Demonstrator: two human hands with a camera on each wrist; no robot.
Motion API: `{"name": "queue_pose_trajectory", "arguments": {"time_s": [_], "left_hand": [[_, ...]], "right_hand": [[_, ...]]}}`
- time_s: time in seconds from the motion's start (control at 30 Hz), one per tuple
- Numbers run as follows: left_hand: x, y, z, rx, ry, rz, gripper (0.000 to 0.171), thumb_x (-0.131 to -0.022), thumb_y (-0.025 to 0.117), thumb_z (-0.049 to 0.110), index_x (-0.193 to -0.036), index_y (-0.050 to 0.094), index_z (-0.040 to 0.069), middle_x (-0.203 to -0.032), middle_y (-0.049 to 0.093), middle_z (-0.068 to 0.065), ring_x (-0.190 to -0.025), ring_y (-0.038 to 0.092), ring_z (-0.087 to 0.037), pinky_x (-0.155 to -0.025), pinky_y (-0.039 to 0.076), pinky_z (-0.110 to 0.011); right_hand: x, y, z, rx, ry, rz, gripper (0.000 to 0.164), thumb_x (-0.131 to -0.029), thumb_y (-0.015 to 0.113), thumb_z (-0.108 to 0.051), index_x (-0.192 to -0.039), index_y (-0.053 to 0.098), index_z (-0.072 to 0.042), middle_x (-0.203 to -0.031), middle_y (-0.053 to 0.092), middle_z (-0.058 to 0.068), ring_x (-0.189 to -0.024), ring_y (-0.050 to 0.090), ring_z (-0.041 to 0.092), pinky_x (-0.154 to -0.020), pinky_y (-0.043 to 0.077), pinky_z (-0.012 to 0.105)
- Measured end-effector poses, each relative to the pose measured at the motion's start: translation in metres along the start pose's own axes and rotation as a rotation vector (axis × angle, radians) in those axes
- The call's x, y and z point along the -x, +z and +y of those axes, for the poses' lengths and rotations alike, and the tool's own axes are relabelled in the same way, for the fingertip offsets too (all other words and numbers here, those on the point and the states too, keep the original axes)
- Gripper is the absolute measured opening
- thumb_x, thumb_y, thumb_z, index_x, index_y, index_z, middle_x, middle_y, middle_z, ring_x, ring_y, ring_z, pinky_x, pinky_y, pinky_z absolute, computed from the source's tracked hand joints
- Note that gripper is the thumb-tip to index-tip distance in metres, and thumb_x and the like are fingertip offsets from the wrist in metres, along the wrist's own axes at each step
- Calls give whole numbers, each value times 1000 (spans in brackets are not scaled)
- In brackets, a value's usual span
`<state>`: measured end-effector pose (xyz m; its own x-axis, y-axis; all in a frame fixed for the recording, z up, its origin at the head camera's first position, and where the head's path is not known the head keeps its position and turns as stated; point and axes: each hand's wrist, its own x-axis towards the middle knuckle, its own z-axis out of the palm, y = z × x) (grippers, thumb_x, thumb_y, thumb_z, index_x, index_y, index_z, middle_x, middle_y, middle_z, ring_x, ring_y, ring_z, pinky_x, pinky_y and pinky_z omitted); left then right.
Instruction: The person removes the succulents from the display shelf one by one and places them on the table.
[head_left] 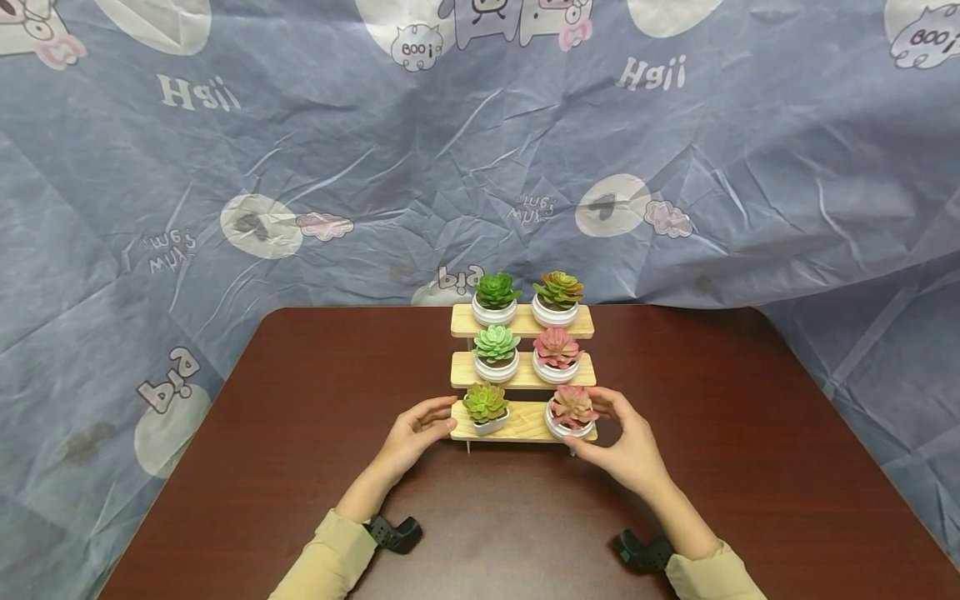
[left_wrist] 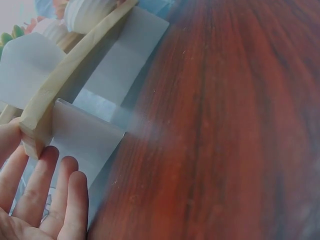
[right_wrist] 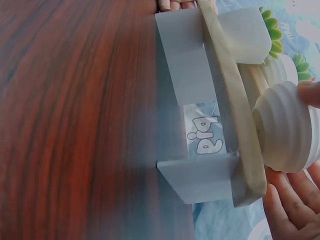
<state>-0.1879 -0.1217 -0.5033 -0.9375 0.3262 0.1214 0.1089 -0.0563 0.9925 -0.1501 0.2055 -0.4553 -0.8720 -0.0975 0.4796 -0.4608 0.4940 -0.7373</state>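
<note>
A three-tier plant stand (head_left: 522, 422) with pale wooden boards holds several potted succulents. With thumb and fingers my left hand (head_left: 417, 429) pinches the left end of its lowest board (left_wrist: 37, 117). At the board's other end, my right hand (head_left: 628, 446) grips the ribbed white round pot (right_wrist: 286, 127) of a pink succulent (head_left: 573, 406), thumb on one side and fingers on the other. This pot is at the lowest board's right end, close to its front edge. A yellow-green succulent (head_left: 485, 402) in an angular white pot (left_wrist: 30, 70) stands at the left of the same board.
On the middle board are a mint-green succulent (head_left: 496, 343) and a darker pink one (head_left: 557, 347). The top board carries a green one (head_left: 496, 291) and an olive one (head_left: 558, 289). The dark red-brown table (head_left: 337, 367) ends at a blue-grey printed cloth (head_left: 420, 183).
</note>
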Motion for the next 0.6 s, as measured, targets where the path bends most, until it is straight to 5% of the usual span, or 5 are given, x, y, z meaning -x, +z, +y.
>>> {"name": "queue_pose_trajectory", "arguments": {"time_s": [0.33, 0.6], "left_hand": [[0, -1, -5, -19, 46, 4, 44, -90, 64, 11, -129, 52, -5, -120, 59, -22, -101, 61, -17, -80, 54, -32], [0, -1, -8, -45, 116, -4, 42, -90, 63, 10, -127, 52, -7, -116, 62, -16, -100, 61, -16, -76, 55, -30]], "right_hand": [[0, -2, -52, -3, -24, -15, 67, -58, 87, 2, -117, 55, 0, -105, 63, 8, -94, 57, 7, -80, 44, 15], [2, 3, -59, -37, -74, -39, 67, -56, 87, 5, -115, 54, 3, -105, 63, 10, -95, 58, 9, -75, 49, 28]]}}
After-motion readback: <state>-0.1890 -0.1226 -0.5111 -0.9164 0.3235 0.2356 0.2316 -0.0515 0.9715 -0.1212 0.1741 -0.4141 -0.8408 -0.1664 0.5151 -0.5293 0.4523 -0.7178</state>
